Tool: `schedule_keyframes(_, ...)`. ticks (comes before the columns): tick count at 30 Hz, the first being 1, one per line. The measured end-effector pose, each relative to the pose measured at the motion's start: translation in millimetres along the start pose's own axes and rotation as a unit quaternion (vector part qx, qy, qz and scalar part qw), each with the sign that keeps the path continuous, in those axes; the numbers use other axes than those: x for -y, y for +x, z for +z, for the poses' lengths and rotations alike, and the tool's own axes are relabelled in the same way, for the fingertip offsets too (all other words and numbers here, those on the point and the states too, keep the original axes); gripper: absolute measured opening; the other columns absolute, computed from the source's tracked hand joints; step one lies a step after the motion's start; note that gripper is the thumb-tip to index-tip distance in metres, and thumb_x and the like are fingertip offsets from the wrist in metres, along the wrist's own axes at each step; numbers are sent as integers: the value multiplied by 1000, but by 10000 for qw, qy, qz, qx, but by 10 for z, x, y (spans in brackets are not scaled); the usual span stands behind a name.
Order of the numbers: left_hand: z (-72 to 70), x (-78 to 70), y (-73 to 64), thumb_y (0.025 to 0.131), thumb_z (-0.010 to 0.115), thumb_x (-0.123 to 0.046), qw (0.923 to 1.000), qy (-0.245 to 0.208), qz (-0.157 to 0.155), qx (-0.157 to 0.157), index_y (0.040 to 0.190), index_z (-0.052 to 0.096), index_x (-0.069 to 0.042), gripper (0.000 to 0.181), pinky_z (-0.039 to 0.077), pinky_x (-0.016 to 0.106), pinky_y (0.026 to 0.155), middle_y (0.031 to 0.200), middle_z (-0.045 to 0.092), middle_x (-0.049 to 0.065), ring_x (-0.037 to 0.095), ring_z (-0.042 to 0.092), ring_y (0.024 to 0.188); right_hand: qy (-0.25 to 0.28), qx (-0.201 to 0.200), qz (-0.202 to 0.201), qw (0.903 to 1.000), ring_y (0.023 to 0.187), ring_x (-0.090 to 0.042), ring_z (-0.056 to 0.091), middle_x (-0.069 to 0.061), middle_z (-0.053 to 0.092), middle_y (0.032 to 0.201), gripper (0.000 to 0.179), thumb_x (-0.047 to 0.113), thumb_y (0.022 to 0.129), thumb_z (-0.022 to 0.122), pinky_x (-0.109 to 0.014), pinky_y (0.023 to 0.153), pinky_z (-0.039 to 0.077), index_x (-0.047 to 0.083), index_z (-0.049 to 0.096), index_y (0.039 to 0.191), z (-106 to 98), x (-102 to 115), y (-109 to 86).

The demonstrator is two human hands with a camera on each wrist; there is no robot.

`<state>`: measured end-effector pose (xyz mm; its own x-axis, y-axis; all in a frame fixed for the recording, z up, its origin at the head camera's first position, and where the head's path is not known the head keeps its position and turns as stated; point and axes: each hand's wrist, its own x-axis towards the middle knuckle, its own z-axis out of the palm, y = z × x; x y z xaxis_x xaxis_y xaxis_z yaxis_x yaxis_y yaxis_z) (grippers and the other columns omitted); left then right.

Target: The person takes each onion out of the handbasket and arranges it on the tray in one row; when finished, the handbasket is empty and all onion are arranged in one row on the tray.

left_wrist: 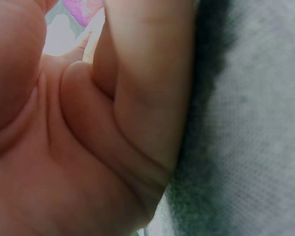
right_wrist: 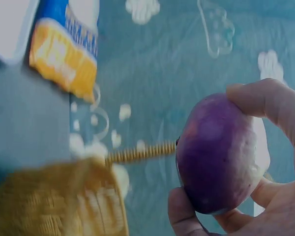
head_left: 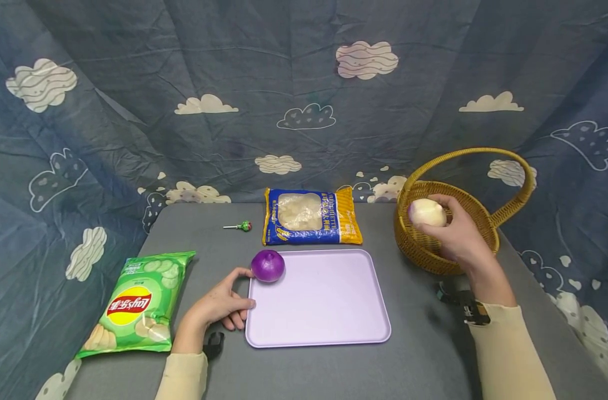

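My right hand holds a purple-and-white turnip over the opening of a wicker basket. The right wrist view shows thumb and fingers around the turnip's pale end, its purple side facing out. At the left edge of a lilac tray rests my left hand, its thumb at the rim and its index finger reaching to a purple onion. That onion sits on the tray's far left corner. In the left wrist view the palm fills most of the picture.
Behind the tray lies a blue and yellow pasta bag, with a green-wrapped lollipop to its left. A green chip bag lies left of my left hand. The basket's tall handle arches above it. A cloud-patterned curtain hangs behind the table.
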<state>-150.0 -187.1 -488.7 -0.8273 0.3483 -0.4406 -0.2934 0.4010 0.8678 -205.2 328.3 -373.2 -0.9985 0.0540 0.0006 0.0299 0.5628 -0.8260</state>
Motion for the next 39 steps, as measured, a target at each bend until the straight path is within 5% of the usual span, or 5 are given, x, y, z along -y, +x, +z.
schedule_keyframes(11, 8, -22, 9, 96, 78, -20, 10000, 23, -23, -18, 155, 33, -22, 74, 53, 27, 44, 64, 68, 2, 12, 66, 49, 839, 549, -386, 9942, 118, -30, 54, -23, 44, 150, 75, 10, 90, 81, -19, 84, 53, 3, 41, 153, 798, 348, -138)
schedule_keyframes(23, 7, -23, 40, 95, 78, -19, 10000, -23, 69, 12, 154, 34, -21, 74, 54, 28, 44, 64, 68, 2, 11, 66, 48, 752, 1061, -536, 9901, 120, -37, 58, -18, 54, 146, 68, 15, 84, 85, -30, 87, 51, 10, 52, 144, 1587, 518, -103)
schedule_keyframes(39, 2, 0, -4, 96, 77, -19, 10000, -76, 31, 4, 155, 33, -20, 74, 53, 26, 44, 65, 69, 2, 12, 67, 49, 515, 1418, -149, 9884, 125, -35, 58, -14, 62, 141, 70, 21, 82, 89, -43, 98, 52, 14, 55, 143, 2085, 436, -136)
